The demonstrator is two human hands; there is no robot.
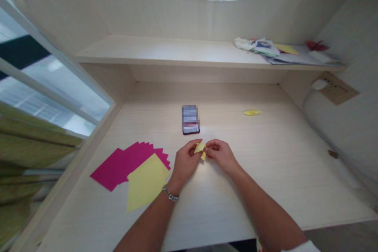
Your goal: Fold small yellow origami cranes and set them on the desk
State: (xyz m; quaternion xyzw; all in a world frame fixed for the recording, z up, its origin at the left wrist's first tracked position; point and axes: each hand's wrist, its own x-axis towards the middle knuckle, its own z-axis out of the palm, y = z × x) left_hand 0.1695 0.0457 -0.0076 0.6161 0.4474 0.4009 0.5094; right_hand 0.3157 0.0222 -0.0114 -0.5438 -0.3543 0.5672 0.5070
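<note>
A small folded piece of yellow paper [200, 148] is held up between my two hands, just above the desk. My left hand [186, 160] pinches its left side, fingers closed on it. On the other side my right hand [221, 154] grips the paper's right edge with thumb and fingertips. Part of the folded shape is covered by my fingers. Below my left wrist, flat yellow sheets [146, 185] overlap a fanned stack of magenta paper [118, 167]. A finished-looking yellow folded paper figure [252, 112] lies apart at the back right.
A phone [190, 119] with its screen lit lies just beyond my hands. Across the back runs a shelf [165, 52] with papers [291, 56] at its right. A plug and grey cable [310, 114] hang along the right wall.
</note>
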